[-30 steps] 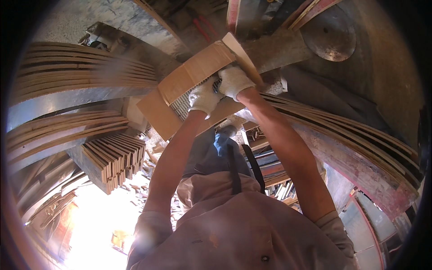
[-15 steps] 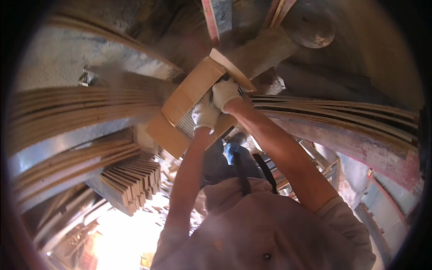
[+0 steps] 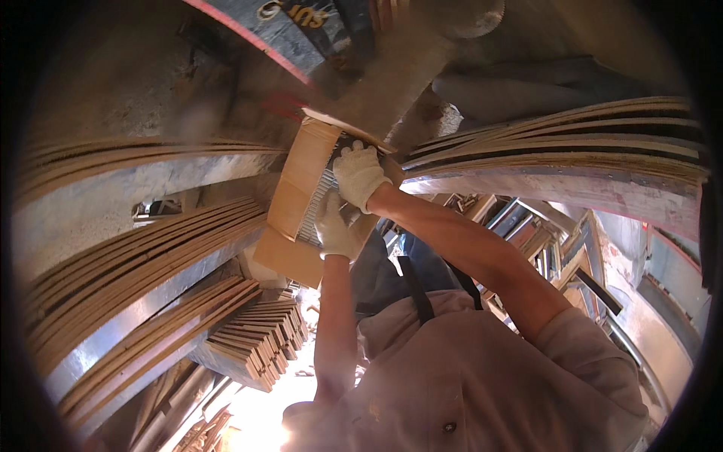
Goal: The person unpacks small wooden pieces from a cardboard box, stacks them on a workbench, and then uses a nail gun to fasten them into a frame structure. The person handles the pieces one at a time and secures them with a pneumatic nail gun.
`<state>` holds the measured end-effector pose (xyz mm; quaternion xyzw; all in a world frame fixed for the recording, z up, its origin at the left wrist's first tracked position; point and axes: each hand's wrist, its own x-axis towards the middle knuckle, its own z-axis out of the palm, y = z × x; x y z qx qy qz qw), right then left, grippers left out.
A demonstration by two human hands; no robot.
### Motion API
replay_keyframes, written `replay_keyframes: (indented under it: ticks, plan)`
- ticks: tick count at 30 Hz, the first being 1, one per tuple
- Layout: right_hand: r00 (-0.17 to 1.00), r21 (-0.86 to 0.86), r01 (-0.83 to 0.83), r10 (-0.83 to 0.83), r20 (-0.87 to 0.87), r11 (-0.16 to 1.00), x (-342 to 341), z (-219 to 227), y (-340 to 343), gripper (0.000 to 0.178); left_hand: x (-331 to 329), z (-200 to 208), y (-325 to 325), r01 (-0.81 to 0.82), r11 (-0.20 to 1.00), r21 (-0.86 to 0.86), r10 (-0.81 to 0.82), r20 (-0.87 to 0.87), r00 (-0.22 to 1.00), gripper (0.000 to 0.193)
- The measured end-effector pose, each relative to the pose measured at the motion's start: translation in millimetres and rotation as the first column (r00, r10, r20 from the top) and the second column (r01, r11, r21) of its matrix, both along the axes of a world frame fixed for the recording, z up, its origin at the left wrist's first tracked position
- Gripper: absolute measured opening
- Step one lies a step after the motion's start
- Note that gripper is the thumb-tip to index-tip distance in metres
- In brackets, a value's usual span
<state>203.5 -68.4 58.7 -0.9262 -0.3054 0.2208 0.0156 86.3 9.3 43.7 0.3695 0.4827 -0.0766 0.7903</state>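
An opened cardboard box (image 3: pixel 293 197) with raised flaps stands in front of me. Closely packed rows of narrow grey ridged pieces (image 3: pixel 315 202) fill it; their exact kind is hard to make out. My left hand (image 3: pixel 337 230), in a whitish work glove, rests at the near side of the box, its fingers stretched along the rows and its thumb apart. Farther in, my right hand (image 3: pixel 360 177), gloved alike, reaches over the contents at the far right. Its fingers bend down onto a dark part there, and whatever lies under them is hidden.
Stacks of long boards flank the box, left (image 3: pixel 143 252) and right (image 3: pixel 557 147). Short wooden strips (image 3: pixel 260 339) are piled at lower left. A dark panel with a red edge (image 3: pixel 301 38) stands beyond. Frames and offcuts (image 3: pixel 542 241) lie at the right.
My view has turned, so the surroundings have shifted. My hands have moved a little apart inside the box, the left toward me and the right lying farther over the contents.
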Motion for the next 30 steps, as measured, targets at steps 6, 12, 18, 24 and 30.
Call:
replay_keyframes:
  ticks: [6,12,18,24,30]
  plan:
    - [0.987,0.145,0.15,-0.139,-0.08,0.978,-31.1,70.5,-17.6,0.035,38.3,36.8,6.9,-0.038,0.696,-0.717,0.205,0.148,0.967,0.064]
    - [0.977,0.439,0.128,-0.189,0.097,0.889,-103.3,76.2,-36.3,0.04,-8.2,1.2,13.7,0.096,0.731,-0.676,0.15,0.297,0.943,0.05]
    - [0.955,0.624,0.261,-0.292,-0.056,0.737,-124.6,78.9,-60.0,0.028,-34.6,-21.1,32.1,0.405,0.902,-0.151,-0.362,0.248,0.899,0.033]
    - [0.774,0.856,0.22,-0.617,0.138,0.468,-144.4,98.2,-115.1,0.011,-6.6,-23.3,-0.8,0.491,0.753,-0.437,-0.319,0.41,0.854,0.035]
    - [0.585,0.659,0.62,-0.811,-0.026,0.426,-190.9,108.9,-218.4,0.021,15.1,105.6,-205.6,0.855,0.486,-0.181,-0.663,0.561,0.495,0.04]
